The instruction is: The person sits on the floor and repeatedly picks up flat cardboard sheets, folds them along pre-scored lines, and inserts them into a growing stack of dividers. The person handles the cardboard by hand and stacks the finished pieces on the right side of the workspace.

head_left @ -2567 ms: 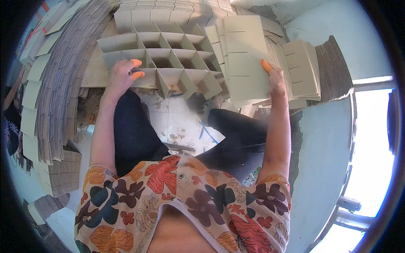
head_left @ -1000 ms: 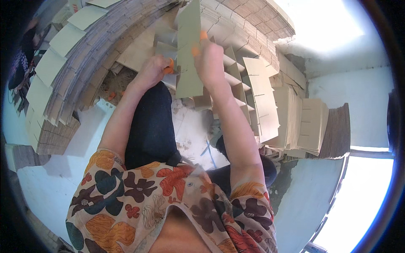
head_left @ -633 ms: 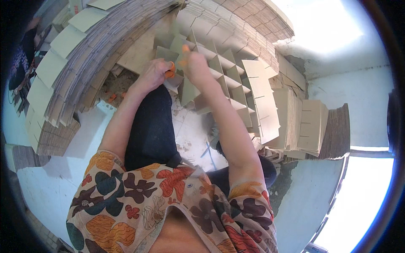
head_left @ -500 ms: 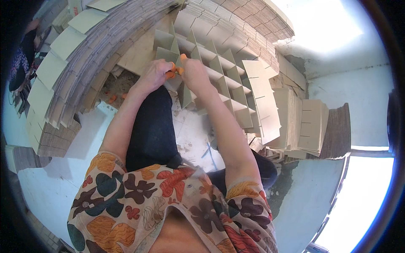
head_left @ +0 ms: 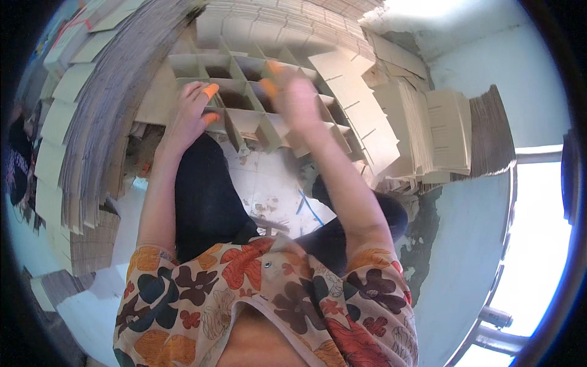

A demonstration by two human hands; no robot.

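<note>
A cardboard divider grid (head_left: 246, 119) of crossed strips forms square cells and stands in front of me. My left hand (head_left: 191, 116) is at its near left corner, with the orange-covered thumb and forefinger spread apart beside the cardboard. Over the grid's right half, my right hand (head_left: 298, 101) is blurred by motion. Its two orange-covered fingertips show apart above the cells, and nothing is visible between them. Against the grid's right side leans a pale slotted cardboard sheet (head_left: 358, 113).
Long rows of stacked cardboard strips (head_left: 101, 122) curve along the left. More stacked strips (head_left: 281, 27) lie behind the grid. Upright bundles of slotted card (head_left: 449, 131) stand at the right by the pale blue wall (head_left: 507, 67). A blue strip (head_left: 312, 208) lies on the floor between my legs.
My hands were together at the grid's near left side and have moved apart, the left to the left, the right over the cells. The grid appears turned and shifted left.
</note>
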